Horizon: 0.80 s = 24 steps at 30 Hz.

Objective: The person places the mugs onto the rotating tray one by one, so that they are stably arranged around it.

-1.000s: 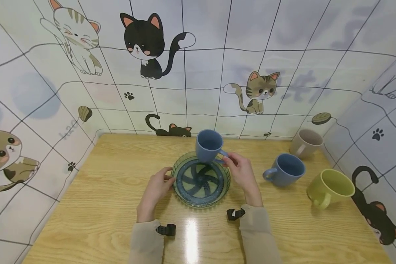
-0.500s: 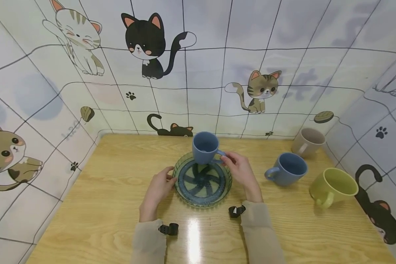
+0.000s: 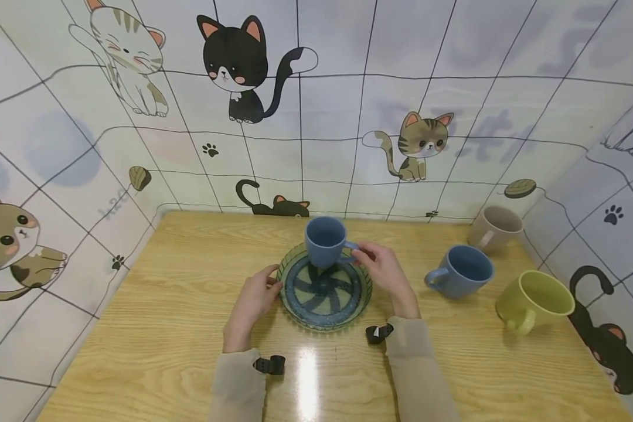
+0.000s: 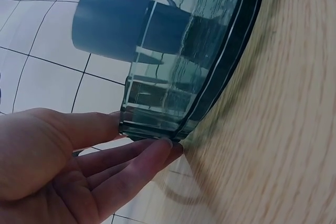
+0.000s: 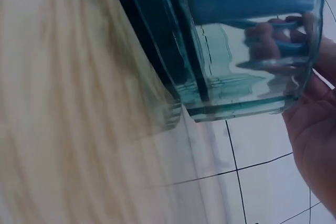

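A round, green-tinted glass dish (image 3: 324, 313) with a dark swirl pattern sits on the wooden table. At its left edge my left hand (image 3: 253, 299) holds the side, thumb at the rim (image 4: 124, 121) and fingertips (image 4: 163, 148) against the outer wall. My right hand (image 3: 384, 269) pinches the handle of a blue mug (image 3: 325, 241), which is upright over the back part of the dish. Through the glass wall the left wrist view shows the mug's lower part inside the dish. Whether its base touches the bottom, I cannot tell.
To the right stand a second blue mug (image 3: 463, 272), a yellow-green mug (image 3: 533, 302) and a pinkish-beige mug (image 3: 494, 228). A wall covering with cartoon cats (image 3: 327, 117) encloses the back and sides of the table (image 3: 179, 328).
My right hand has lowered the blue mug and shifted it a little left, further into the dish. My left hand stays at the dish's edge.
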Motion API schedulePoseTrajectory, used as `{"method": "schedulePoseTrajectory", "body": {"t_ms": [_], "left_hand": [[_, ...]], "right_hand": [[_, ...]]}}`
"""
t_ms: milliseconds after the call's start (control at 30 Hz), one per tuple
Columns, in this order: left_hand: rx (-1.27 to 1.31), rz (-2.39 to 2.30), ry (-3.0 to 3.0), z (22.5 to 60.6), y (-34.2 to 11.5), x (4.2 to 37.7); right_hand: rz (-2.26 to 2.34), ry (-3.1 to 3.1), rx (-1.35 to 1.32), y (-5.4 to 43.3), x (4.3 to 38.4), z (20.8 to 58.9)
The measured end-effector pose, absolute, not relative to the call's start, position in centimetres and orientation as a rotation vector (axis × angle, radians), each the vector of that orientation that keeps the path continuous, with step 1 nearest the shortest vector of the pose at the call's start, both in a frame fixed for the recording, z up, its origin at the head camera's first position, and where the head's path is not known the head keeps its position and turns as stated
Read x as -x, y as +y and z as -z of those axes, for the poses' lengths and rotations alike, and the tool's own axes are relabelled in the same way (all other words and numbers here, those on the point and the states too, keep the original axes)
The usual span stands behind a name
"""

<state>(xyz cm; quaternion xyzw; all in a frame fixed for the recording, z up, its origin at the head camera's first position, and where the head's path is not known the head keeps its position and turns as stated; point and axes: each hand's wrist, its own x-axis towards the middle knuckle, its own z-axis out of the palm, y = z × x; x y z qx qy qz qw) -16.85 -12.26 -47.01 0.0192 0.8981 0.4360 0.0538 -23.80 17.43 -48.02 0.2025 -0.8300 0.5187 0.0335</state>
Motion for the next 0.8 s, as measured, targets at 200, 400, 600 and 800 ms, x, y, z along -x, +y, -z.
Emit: {"method": "schedulePoseTrajectory", "body": {"t_ms": [200,400,600,800], "left_hand": [[-0.082,-1.297,2.775,47.1,-12.6,16.8],[-0.095,-1.260,2.792,47.1,-12.4,16.8],[-0.085,-1.278,2.784,47.0,-12.4,16.7],[-0.097,-1.272,2.793,47.1,-12.3,16.8]], "right_hand": [[-1.677,-2.520,-0.530,17.0,24.2,48.5],[-1.734,-2.472,-0.501,16.8,23.5,47.6],[-1.798,-2.446,-0.518,16.4,22.4,45.8],[-1.836,-2.412,-0.500,17.1,23.8,48.4]]}}
